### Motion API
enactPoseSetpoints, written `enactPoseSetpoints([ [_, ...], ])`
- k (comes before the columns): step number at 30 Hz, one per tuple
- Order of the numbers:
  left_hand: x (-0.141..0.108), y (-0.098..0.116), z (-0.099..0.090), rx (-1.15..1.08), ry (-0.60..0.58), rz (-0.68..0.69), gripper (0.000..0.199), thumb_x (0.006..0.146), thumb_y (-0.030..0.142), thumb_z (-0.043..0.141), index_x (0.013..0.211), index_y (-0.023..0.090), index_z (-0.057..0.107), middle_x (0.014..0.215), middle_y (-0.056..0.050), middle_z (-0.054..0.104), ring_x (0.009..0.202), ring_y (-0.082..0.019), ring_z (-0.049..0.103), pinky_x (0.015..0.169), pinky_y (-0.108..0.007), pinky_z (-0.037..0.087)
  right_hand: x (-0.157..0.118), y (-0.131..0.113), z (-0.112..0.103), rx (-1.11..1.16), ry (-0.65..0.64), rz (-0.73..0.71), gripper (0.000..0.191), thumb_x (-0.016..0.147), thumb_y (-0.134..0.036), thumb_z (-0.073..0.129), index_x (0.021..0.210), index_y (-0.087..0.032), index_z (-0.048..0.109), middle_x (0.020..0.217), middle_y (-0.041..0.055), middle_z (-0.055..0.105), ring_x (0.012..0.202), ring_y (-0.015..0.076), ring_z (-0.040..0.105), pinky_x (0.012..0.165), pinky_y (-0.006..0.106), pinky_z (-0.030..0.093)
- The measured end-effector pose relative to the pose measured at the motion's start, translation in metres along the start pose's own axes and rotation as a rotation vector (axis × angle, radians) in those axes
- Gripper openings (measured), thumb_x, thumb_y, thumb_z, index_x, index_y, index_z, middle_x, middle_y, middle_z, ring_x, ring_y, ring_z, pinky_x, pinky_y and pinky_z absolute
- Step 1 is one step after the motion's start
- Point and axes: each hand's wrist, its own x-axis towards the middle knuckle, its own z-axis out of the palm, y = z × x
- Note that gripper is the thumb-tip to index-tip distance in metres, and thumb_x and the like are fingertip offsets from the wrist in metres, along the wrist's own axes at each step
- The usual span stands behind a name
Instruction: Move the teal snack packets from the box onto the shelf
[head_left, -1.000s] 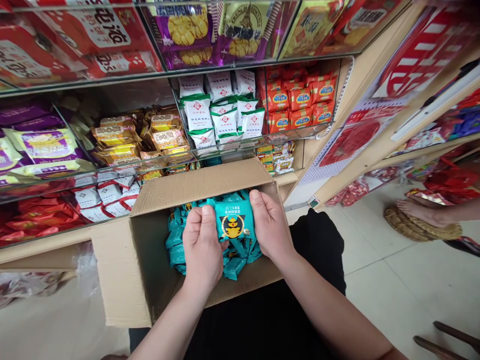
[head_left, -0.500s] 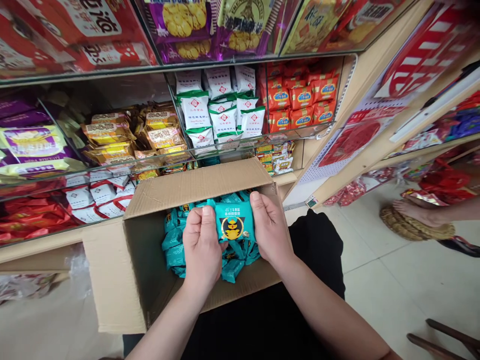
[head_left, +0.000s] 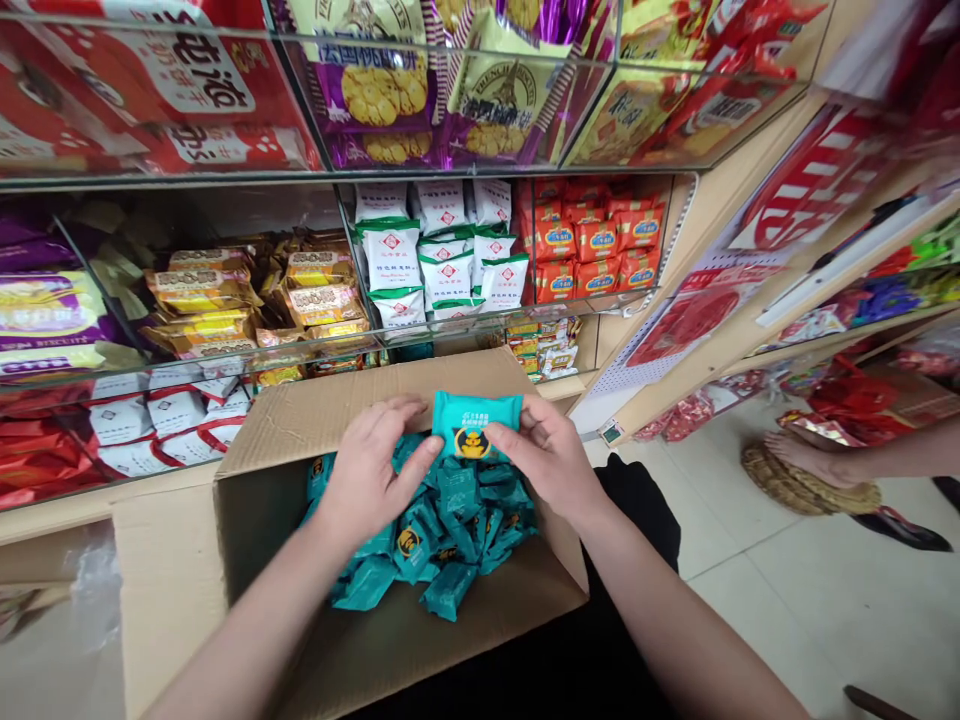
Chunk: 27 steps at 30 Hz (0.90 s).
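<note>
A teal snack packet point(head_left: 459, 412) with a yellow figure on a black badge is held above an open cardboard box point(head_left: 517, 610). My right hand point(head_left: 551, 455) grips its right side, the thumb across the front and the fingers behind. At the packet's left edge my left hand point(head_left: 375, 470) is open, thumb apart from the fingers; its thumb tip is close to the packet, and whether it touches I cannot tell. Below both hands, several teal packets point(head_left: 457, 490) of the same kind lie jumbled in the box.
Behind the box stand shelves with clear dividers, holding white-and-green packets point(head_left: 394, 258), red packets point(head_left: 555, 240) and brown-and-yellow packets point(head_left: 202, 290). A box flap point(head_left: 169, 590) sticks out left. On the right, a person's foot in a woven slipper point(head_left: 810, 480) is on the tiled floor point(head_left: 757, 600).
My left hand has let go of the packet and moved left, its fingers spreading. The right hand still holds the packet, now with the thumb across its front. The view has shifted, showing more of the box's inside.
</note>
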Motion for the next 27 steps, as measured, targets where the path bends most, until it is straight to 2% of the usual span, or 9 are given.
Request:
enactPoseSetpoints([
  [3,0.023,-0.034,-0.006,0.339,-0.333,0.078,0.069,0.067,0.051,0.057,0.125,0.018,0.042,0.128,-0.012,0.046,0.115,-0.029,0.042,0.095,-0.041,0.034,0.032,0.010,-0.021,-0.319,0.128,-0.208,0.023,0.076,-0.030,0.056,0.095,-0.020,0.049,0.084,0.0014,0.057,0.073,0.0130,0.053,0.067,0.025,0.042],
  [5,0.036,-0.048,-0.006,0.428,-0.538,0.075,0.063,0.072,0.045,0.053,0.128,0.019,0.039,0.124,-0.010,0.051,0.110,-0.027,0.049,0.089,-0.037,0.039,0.057,0.017,-0.033,-0.528,0.102,-0.281,0.023,0.076,-0.026,0.055,0.097,-0.020,0.049,0.089,0.0017,0.056,0.077,0.0138,0.053,0.071,0.025,0.041],
  [7,0.044,-0.054,-0.006,0.464,-0.651,0.086,0.052,0.077,0.036,0.045,0.127,0.022,0.041,0.117,-0.007,0.057,0.104,-0.023,0.054,0.084,-0.033,0.043,0.084,0.024,-0.039,-0.702,-0.015,-0.236,0.021,0.075,-0.023,0.055,0.095,-0.019,0.049,0.088,0.0014,0.057,0.077,0.0143,0.053,0.069,0.025,0.040],
  [11,0.046,-0.054,-0.004,0.473,-0.652,0.119,0.047,0.078,0.032,0.041,0.124,0.023,0.044,0.114,-0.006,0.059,0.103,-0.021,0.055,0.083,-0.031,0.043,0.136,0.044,-0.028,-0.957,-0.266,0.058,0.023,0.070,-0.022,0.060,0.091,-0.019,0.051,0.086,0.0014,0.057,0.077,0.0151,0.053,0.062,0.022,0.037],
  [15,0.041,-0.053,-0.003,0.435,-0.631,0.117,0.049,0.076,0.027,0.043,0.124,0.022,0.043,0.114,-0.005,0.059,0.105,-0.020,0.053,0.086,-0.029,0.042,0.178,0.073,0.007,-1.018,-0.343,0.245,0.027,0.060,-0.015,0.067,0.084,-0.016,0.055,0.084,0.0047,0.059,0.073,0.0166,0.053,0.056,0.021,0.035],
  [17,0.040,-0.053,-0.003,0.415,-0.620,0.109,0.050,0.074,0.024,0.044,0.123,0.022,0.044,0.114,-0.005,0.058,0.106,-0.020,0.052,0.086,-0.029,0.041,0.191,0.088,0.026,-1.009,-0.354,0.269,0.026,0.056,-0.010,0.068,0.079,-0.015,0.056,0.075,0.0046,0.060,0.067,0.0166,0.053,0.053,0.022,0.035],
  [20,0.040,-0.053,-0.003,0.371,-0.606,0.082,0.049,0.070,0.020,0.046,0.120,0.021,0.048,0.113,-0.007,0.058,0.104,-0.021,0.053,0.085,-0.031,0.042,0.204,0.109,0.054,-0.961,-0.380,0.268,0.018,0.058,-0.016,0.068,0.074,-0.017,0.058,0.065,0.0033,0.060,0.061,0.0163,0.053,0.053,0.023,0.037],
  [24,0.041,-0.053,-0.004,0.325,-0.606,0.033,0.049,0.069,0.019,0.048,0.117,0.021,0.049,0.110,-0.008,0.059,0.101,-0.023,0.054,0.081,-0.034,0.044,0.215,0.134,0.079,-0.915,-0.367,0.236,0.013,0.066,-0.026,0.064,0.075,-0.018,0.059,0.073,0.0059,0.062,0.069,0.0185,0.055,0.060,0.026,0.042],
  [27,0.043,-0.052,-0.006,0.330,-0.608,0.018,0.047,0.070,0.019,0.047,0.117,0.021,0.050,0.107,-0.009,0.059,0.096,-0.024,0.055,0.077,-0.035,0.045,0.224,0.150,0.087,-0.910,-0.323,0.228,0.015,0.071,-0.027,0.060,0.082,-0.016,0.059,0.084,0.0088,0.063,0.079,0.0210,0.055,0.068,0.029,0.043],
])
